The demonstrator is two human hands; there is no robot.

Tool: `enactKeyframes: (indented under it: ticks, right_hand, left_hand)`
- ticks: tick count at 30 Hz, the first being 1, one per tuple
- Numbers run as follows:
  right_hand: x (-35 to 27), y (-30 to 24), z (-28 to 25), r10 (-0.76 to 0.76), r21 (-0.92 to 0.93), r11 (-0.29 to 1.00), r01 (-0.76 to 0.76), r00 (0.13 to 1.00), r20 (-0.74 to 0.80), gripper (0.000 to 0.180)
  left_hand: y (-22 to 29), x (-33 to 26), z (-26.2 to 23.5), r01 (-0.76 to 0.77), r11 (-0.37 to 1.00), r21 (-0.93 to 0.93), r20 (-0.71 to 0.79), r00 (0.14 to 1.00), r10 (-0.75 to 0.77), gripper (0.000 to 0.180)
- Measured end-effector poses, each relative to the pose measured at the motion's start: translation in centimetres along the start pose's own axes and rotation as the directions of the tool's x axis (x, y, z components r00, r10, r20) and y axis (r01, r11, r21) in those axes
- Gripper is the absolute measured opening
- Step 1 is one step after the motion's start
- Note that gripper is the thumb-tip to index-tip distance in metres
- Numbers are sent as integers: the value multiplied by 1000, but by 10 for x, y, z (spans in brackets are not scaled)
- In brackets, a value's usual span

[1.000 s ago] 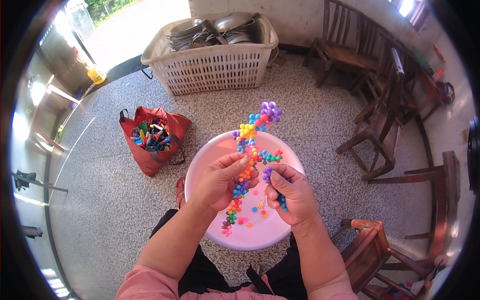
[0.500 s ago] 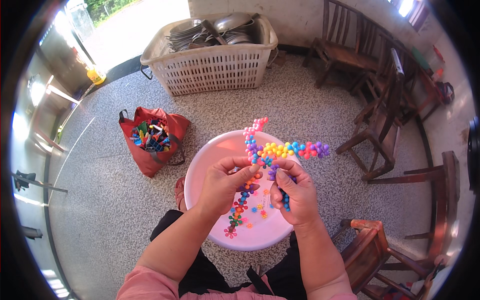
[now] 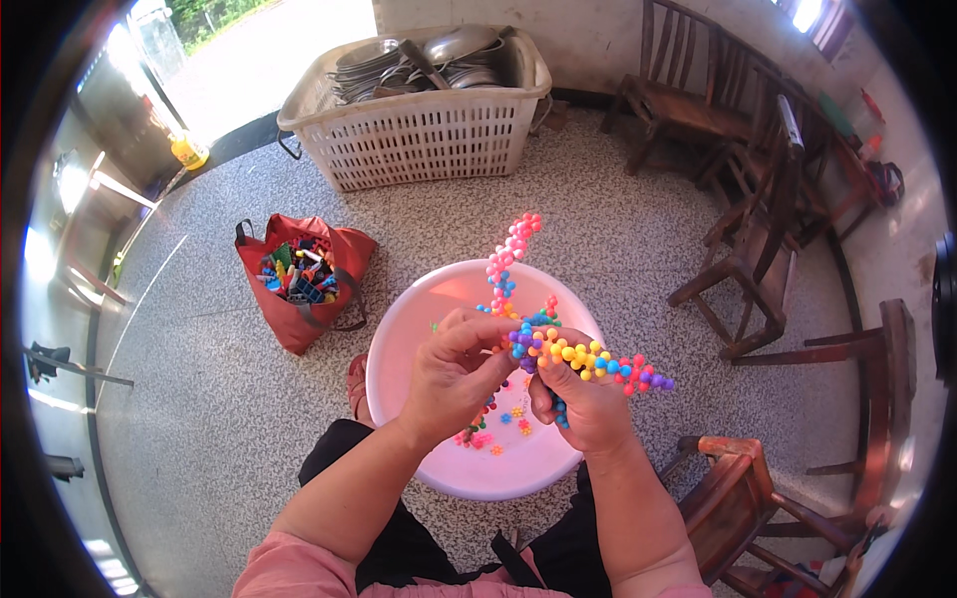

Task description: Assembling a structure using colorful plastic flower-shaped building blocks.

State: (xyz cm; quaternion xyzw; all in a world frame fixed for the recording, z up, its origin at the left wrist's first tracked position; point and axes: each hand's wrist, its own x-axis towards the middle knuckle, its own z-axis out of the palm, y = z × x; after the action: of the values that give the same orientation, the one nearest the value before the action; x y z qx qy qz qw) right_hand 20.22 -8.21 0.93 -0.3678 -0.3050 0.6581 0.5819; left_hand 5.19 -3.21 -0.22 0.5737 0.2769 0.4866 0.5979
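Speckled grey terrazzo floor (image 3: 189, 399) bears a white slotted plastic crate (image 3: 429, 145) at its far edge, brown wooden chairs (image 3: 688, 108) along its right edge, a red tote bag (image 3: 299, 329) left of centre, and a round pink basin (image 3: 399, 349) near its middle.

Linked pieces (image 3: 576, 356) seemingly above basin (image 3: 404, 344)
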Motion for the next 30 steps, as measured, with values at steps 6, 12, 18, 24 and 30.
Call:
enactKeyframes:
  ticks: [6, 12, 18, 24, 30]
  right_hand:
    - [-1, -7, 6, 62, 22, 998, -60, 997, -55, 19]
    - [1, -10, 9, 16, 16, 1000, -14, 996, -92, 15]
    - [4, -12, 9, -25, 29, 999, 30, 987, -159, 16]
    - [3, -12, 6, -50, 15, 998, 54, 980, -192, 17]
    - [0, -13, 4, -56, 36, 998, 60, 993, -103, 20]
  left_hand:
    - [5, -2, 5, 106, 982, -157, -13, 994, -109, 25]
    - [4, -5, 2, 293, 942, -163, 55, 956, -287, 31]
    - [4, -1, 8, 334, 936, -113, 23, 942, -334, 33]
    - [8, 3, 12, 380, 899, -216, 29, 923, -383, 37]
    - [9, 9, 8, 448, 844, -293, 52, 889, -454, 36]
